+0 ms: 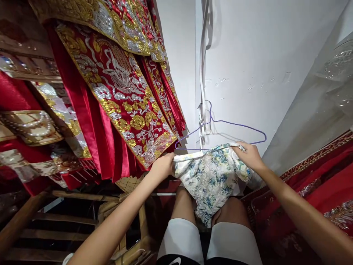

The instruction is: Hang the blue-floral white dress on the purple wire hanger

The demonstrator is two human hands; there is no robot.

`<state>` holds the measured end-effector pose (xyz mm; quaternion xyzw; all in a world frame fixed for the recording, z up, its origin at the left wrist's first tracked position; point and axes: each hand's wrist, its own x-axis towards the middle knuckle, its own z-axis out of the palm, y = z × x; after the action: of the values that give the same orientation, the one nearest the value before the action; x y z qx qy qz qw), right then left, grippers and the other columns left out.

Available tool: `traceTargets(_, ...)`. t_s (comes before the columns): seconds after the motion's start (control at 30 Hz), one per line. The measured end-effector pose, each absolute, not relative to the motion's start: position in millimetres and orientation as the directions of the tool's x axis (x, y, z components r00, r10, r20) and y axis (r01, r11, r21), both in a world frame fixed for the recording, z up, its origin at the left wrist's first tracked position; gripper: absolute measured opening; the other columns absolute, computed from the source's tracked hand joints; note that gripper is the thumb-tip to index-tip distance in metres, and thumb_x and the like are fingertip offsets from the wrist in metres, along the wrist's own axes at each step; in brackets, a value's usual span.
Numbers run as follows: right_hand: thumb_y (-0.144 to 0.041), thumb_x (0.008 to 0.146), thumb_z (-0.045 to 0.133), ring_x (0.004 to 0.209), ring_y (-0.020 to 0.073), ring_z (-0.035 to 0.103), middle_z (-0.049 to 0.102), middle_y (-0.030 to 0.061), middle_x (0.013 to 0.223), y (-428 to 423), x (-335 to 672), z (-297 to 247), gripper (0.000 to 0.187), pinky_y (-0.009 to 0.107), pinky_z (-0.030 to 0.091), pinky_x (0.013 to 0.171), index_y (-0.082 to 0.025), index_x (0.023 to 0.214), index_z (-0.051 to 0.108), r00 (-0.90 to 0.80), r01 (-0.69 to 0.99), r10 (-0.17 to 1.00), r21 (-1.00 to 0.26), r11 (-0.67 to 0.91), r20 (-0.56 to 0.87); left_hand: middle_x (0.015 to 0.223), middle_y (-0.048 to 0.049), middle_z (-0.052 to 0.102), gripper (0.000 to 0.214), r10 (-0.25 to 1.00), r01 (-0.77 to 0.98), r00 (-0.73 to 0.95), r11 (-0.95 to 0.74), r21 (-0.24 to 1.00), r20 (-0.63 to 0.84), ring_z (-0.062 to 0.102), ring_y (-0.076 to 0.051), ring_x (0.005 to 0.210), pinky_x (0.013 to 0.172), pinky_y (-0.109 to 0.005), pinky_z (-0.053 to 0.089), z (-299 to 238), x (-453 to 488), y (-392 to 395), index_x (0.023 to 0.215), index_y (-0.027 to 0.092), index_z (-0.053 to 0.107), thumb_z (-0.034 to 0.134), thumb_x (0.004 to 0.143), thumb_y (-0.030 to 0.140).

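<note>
A white garment with a blue-green floral print (212,180) hangs in front of my knees. My left hand (163,166) is closed on its left edge. My right hand (249,155) is closed on its right top edge. Both hold the cloth stretched just below a thin purple wire hanger (237,127), which hangs against the white wall; the garment's top band lies along the hanger's bottom wire. The cloth's lower part drapes down between my legs.
Red garments with gold and silver embroidery (121,92) hang at the left. More red embroidered cloth (325,180) lies at the right. A wooden chair or frame (82,217) stands at the lower left. A white strap (203,59) runs down the wall corner.
</note>
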<state>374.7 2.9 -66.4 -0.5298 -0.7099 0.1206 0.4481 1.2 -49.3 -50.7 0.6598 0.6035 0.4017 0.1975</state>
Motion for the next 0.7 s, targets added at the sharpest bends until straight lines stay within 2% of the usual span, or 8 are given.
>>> traceTargets(0.17, -0.046, 0.083, 0.059, 0.049, 0.0126, 0.036, 0.047, -0.0017, 0.054, -6.7, 375.5, -51.6, 0.032, 0.027, 0.027, 0.048, -0.017, 0.078, 0.073, 0.017, 0.608, 0.857, -0.686, 0.4, 0.515, 0.083, -0.0047, 0.066, 0.02, 0.886, 0.582, 0.027, -0.391, 0.713, 0.463, 0.059, -0.023, 0.078, 0.078, -0.029, 0.044, -45.7, 6.9, -14.7, 0.079, 0.023, 0.061, 0.058, 0.075, 0.003)
traceTargets(0.27, -0.044, 0.08, 0.06, 0.055, 0.0162, 0.048, 0.057, 0.0008, 0.059, -7.9, 369.0, -52.2, 0.032, 0.028, 0.035, 0.053, -0.015, 0.079, 0.074, 0.032, 0.55, 0.87, -0.736, 0.395, 0.492, 0.087, -0.0031, 0.068, 0.021, 0.843, 0.461, -0.006, -0.474, 0.75, 0.537, 0.059, -0.019, 0.081, 0.076, -0.025, 0.043, -45.3, 13.5, 3.6, 0.088, 0.02, 0.064, 0.05, 0.081, 0.006)
traceTargets(0.37, -0.042, 0.079, 0.061, 0.068, 0.022, 0.059, 0.066, 0.0036, 0.067, -7.8, 363.1, -56.9, 0.029, 0.031, 0.045, 0.064, -0.016, 0.073, 0.072, -0.019, 0.474, 0.899, -0.788, 0.394, 0.438, 0.084, -0.0015, 0.067, 0.025, 0.828, 0.308, -0.064, -0.515, 0.8, 0.557, 0.055, -0.016, 0.07, 0.065, -0.022, 0.04, -34.0, 19.6, 18.2, 0.095, 0.019, 0.069, 0.051, 0.079, 0.01)
traceTargets(0.43, -0.042, 0.079, 0.061, 0.076, 0.0249, 0.063, 0.07, 0.0051, 0.073, -7.7, 362.2, -58.9, 0.027, 0.033, 0.048, 0.071, -0.018, 0.071, 0.07, -0.113, 0.437, 0.91, -0.802, 0.407, 0.399, 0.074, -0.0019, 0.066, 0.02, 0.888, 0.218, -0.01, -0.448, 0.867, 0.461, 0.051, -0.015, 0.06, 0.057, -0.022, 0.037, -19.7, 19.2, 24.9, 0.087, 0.017, 0.072, 0.055, 0.076, 0.014)
traceTargets(0.5, -0.042, 0.08, 0.062, 0.084, 0.0271, 0.066, 0.073, 0.0066, 0.081, -8.2, 364.6, -58.5, 0.026, 0.036, 0.05, 0.078, -0.019, 0.074, 0.072, -0.206, 0.421, 0.904, -0.8, 0.428, 0.375, 0.062, -0.0023, 0.062, 0.012, 0.951, 0.143, 0.103, -0.305, 0.941, 0.292, 0.049, -0.014, 0.052, 0.05, -0.023, 0.035, -5.8, 14.5, 28.9, 0.072, 0.015, 0.07, 0.059, 0.072, 0.019)
traceTargets(0.57, -0.039, 0.081, 0.063, 0.093, 0.0278, 0.066, 0.075, 0.0083, 0.093, -8.9, 369.6, -56.3, 0.025, 0.038, 0.05, 0.085, -0.02, 0.087, 0.076, -0.234, 0.42, 0.891, -0.786, 0.453, 0.388, 0.055, -0.0015, 0.058, 0.009, 0.971, 0.071, 0.183, -0.171, 0.983, 0.155, 0.047, -0.013, 0.047, 0.046, -0.023, 0.033, 1.8, 7.9, 30.8, 0.063, 0.015, 0.066, 0.063, 0.068, 0.021)
traceTargets(0.63, -0.036, 0.08, 0.066, 0.091, 0.0258, 0.067, 0.075, 0.0093, 0.1, -8.2, 376.2, -53.7, 0.041, 0.037, 0.051, 0.082, -0.02, 0.117, 0.073, -0.158, 0.426, 0.886, -0.78, 0.459, 0.435, 0.054, -0.0007, 0.058, 0.007, 0.977, 0.001, 0.188, -0.103, 0.995, 0.101, 0.047, -0.012, 0.045, 0.045, -0.022, 0.034, 0.7, 3.2, 31.5, 0.062, 0.014, 0.066, 0.066, 0.064, 0.02)
traceTargets(0.7, -0.034, 0.075, 0.07, 0.076, 0.0227, 0.064, 0.074, 0.0091, 0.094, -4.8, 383.3, -51.9, 0.069, 0.034, 0.051, 0.068, -0.019, 0.141, 0.057, -0.021, 0.419, 0.876, -0.791, 0.445, 0.482, 0.056, -0.0015, 0.061, 0.006, 0.983, -0.045, 0.168, -0.072, 0.996, 0.079, 0.051, -0.013, 0.047, 0.047, -0.022, 0.039, -7.2, 2.4, 31.9, 0.066, 0.014, 0.068, 0.066, 0.064, 0.019)
